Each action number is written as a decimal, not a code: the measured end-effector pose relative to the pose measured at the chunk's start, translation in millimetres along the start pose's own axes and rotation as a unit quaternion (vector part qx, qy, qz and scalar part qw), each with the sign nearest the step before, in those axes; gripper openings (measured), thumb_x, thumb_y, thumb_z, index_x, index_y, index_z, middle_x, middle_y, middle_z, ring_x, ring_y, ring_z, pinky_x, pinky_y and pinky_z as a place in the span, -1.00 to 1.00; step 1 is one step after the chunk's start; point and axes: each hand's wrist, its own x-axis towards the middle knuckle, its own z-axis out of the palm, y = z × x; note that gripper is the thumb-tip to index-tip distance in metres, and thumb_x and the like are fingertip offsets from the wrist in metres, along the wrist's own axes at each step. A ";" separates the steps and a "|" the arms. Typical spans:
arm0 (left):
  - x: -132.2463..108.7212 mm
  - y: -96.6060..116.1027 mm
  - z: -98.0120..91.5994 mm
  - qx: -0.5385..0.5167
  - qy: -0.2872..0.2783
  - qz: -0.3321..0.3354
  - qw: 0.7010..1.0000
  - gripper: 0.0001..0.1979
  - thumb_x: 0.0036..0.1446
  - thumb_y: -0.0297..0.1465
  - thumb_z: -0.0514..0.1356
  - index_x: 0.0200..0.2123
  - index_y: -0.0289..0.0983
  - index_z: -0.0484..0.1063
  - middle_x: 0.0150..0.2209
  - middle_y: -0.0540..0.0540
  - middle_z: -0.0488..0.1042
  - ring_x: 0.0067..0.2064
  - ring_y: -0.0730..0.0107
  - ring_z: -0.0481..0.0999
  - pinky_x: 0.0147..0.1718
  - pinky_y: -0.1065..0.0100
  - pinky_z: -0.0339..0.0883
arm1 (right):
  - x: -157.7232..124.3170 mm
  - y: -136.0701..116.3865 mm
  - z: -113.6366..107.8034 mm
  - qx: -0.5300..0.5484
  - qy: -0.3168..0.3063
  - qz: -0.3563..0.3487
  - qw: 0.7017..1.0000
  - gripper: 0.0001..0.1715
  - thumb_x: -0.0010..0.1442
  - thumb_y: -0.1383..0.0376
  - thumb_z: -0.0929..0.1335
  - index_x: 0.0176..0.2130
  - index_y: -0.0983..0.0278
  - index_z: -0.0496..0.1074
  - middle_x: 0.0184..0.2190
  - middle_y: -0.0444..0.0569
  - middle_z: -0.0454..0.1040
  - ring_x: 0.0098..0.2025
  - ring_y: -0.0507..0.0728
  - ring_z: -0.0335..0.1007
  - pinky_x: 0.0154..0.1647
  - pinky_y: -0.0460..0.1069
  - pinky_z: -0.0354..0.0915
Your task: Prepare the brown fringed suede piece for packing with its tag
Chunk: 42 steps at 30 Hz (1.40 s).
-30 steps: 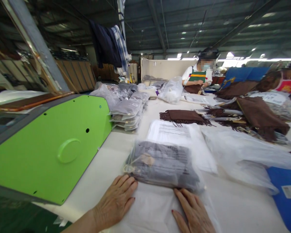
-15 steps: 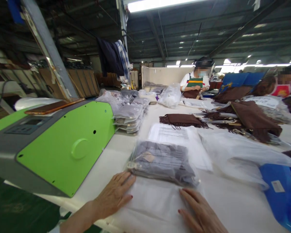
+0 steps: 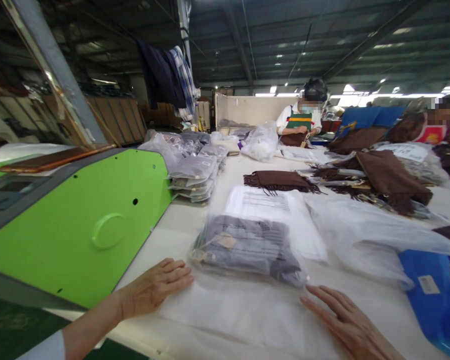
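Note:
A translucent plastic bag (image 3: 228, 307) lies flat on the white table near its front edge. Just behind it rests a clear bag packed with folded grey cloth (image 3: 247, 247), a tan tag showing through. My left hand (image 3: 159, 287), fingers stretched out, is at the left side of the flat bag, just short of the packed one. At the right my right hand (image 3: 341, 312) has its fingers extended, its fingertips close to the packed bag's near right corner. Neither hand holds anything. Beneath the packed bag's far side is a stack of white printed bags (image 3: 262, 202).
A green and grey machine (image 3: 135, 200) stands at the left, beside a stack of packed bags (image 3: 193, 175). Brown fringed cloth (image 3: 281, 181), loose plastic (image 3: 363, 240) and a blue bin (image 3: 427, 295) lie ahead and right. A co-worker (image 3: 302, 120) handles brown cloth across the table.
My hands have spread apart, the left moving left and the right moving right across the flat plastic bag. The view has shifted slightly; the packed bag stays in place.

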 end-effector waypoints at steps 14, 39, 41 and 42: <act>35.3 1.7 25.8 -0.159 0.017 -0.433 0.887 -0.48 0.27 -0.25 -0.22 -0.44 -0.28 0.46 -0.54 -0.03 0.44 -0.48 0.38 0.43 -0.39 0.40 0.33 | 21.3 -4.1 28.5 0.330 -0.067 0.372 0.865 -0.52 0.21 0.00 0.14 -0.20 0.17 0.49 -0.31 -0.11 0.54 -0.28 0.14 0.46 -0.20 -0.08 0.35; 81.9 -17.8 10.8 0.210 0.074 0.111 0.969 -0.45 0.09 -0.68 0.01 0.11 -0.10 0.19 0.01 -0.06 0.40 0.05 0.29 0.31 0.07 0.15 0.04 | 72.3 -43.7 32.3 -0.029 -0.143 0.511 0.847 -0.72 0.27 0.19 0.18 -0.39 0.21 0.35 -0.62 -0.08 0.45 -0.51 0.13 0.43 -0.52 -0.06 0.03; 90.4 -13.1 2.7 0.163 0.031 0.120 0.979 -0.50 0.06 -0.62 0.07 0.06 -0.14 0.24 -0.05 -0.09 0.42 0.01 0.28 0.32 0.01 0.19 0.11 | 71.1 -44.2 33.5 -0.031 -0.129 0.506 0.852 -0.73 0.27 0.23 0.18 -0.39 0.21 0.36 -0.62 -0.09 0.43 -0.52 0.11 0.42 -0.51 -0.06 0.04; 95.8 -7.0 0.3 0.135 0.016 0.102 0.985 -0.54 0.03 -0.59 0.09 0.02 -0.15 0.28 -0.05 -0.10 0.41 0.01 0.26 0.32 -0.02 0.20 0.15 | 70.3 -44.3 34.3 -0.031 -0.122 0.504 0.855 -0.74 0.27 0.25 0.18 -0.38 0.21 0.36 -0.62 -0.10 0.43 -0.52 0.10 0.42 -0.50 -0.07 0.04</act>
